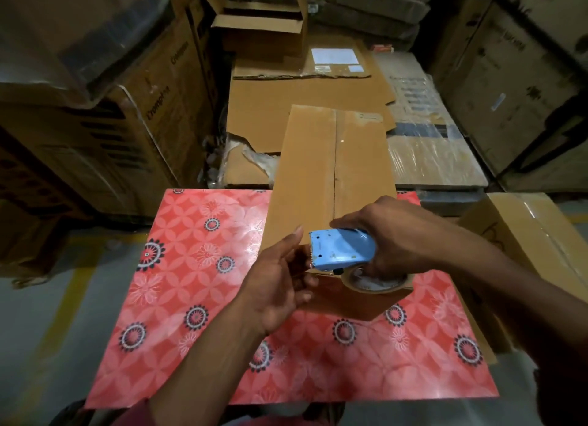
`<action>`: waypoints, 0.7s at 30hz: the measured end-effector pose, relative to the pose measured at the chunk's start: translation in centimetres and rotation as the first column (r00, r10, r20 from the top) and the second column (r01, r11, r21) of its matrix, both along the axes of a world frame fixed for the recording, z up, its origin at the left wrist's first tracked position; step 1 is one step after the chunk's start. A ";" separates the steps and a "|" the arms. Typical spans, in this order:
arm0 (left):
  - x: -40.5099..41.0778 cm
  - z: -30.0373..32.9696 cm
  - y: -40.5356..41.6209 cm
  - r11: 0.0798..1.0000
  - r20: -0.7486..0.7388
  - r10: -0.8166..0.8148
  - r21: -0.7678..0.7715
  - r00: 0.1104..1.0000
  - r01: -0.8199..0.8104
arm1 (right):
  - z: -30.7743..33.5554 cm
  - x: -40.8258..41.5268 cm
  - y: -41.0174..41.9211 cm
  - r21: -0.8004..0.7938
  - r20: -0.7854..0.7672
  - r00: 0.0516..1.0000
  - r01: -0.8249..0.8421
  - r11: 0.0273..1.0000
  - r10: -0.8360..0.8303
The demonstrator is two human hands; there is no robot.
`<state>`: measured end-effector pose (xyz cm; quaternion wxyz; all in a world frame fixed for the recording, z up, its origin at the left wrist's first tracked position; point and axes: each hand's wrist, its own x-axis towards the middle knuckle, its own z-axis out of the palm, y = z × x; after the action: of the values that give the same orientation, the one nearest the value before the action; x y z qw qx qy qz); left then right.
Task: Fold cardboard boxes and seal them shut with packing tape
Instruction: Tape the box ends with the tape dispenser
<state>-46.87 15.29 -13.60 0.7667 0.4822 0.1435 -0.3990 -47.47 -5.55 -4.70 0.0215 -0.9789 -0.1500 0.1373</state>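
Right hand point(394, 234) wrapped round blue tape dispenser point(342, 249) at near end of cardboard box point(331, 171); box on red floral table point(197, 266); left hand point(276, 285) fingers loosely curled beside dispenser's blade, pinch unclear.

I am standing in a warehouse or stockroom. Big printed cartons point(133, 113) are rising in stacks left of my red flowered desk point(203, 266), more stacks point(509, 75) are looming beyond it to the right, flattened cardboard sheets point(305, 97) are lying behind it, and yellow floor lines point(68, 295) are running beside it.
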 end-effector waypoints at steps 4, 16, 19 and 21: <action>0.2 -0.4 0.7 0.999 -0.054 0.031 -0.008 0.998 -0.032 | -0.3 0.2 2.0 0.004 0.011 1.000 0.002 1.000 -0.002; 1.9 -1.6 2.1 0.983 0.097 0.095 0.151 0.991 -0.109 | -0.2 1.4 5.2 0.041 0.019 0.999 0.044 0.998 -0.045; 3.5 -2.5 3.3 0.934 0.242 0.053 0.331 0.969 -0.133 | -0.9 1.2 6.0 0.038 0.006 0.998 0.056 0.998 -0.056; 4.2 -2.8 4.2 0.916 0.261 0.040 0.376 0.964 -0.140 | -1.3 1.3 6.4 0.052 -0.026 0.997 0.070 0.996 -0.068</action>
<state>-42.62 19.50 -16.35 0.6843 0.6645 0.1456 -0.2626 -46.19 0.85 -6.05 0.0542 -0.9808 -0.1194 0.1444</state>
